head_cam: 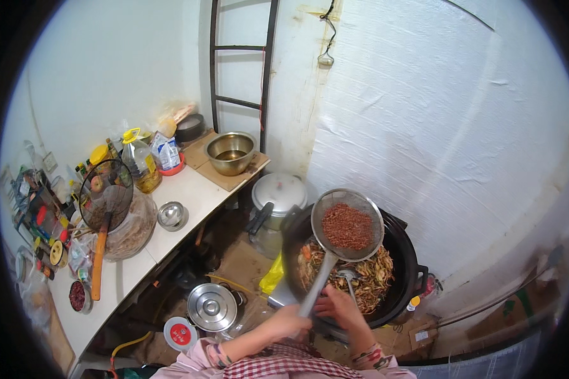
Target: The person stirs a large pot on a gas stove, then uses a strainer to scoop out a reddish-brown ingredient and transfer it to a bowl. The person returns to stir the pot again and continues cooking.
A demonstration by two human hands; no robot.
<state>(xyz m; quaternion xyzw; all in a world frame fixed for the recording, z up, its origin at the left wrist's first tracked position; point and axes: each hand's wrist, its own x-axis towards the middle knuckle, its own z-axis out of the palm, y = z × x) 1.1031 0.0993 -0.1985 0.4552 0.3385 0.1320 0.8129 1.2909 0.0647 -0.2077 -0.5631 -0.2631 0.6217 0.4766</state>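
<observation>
My left hand is closed around the metal handle of a fine-mesh strainer, which holds small reddish-brown bits. The strainer is over the far left part of a large black pot. Inside the pot lies a mix of browned, shredded-looking food with a metal utensil standing in it. My right hand is at the pot's near rim, just right of the strainer handle, its fingers spread; whether it touches the handle or the utensil cannot be told.
On the white counter at left are a steel basin, an oil bottle, a small metal bowl and a wire skimmer. A pressure cooker and a lidded steel pot stand left of the black pot.
</observation>
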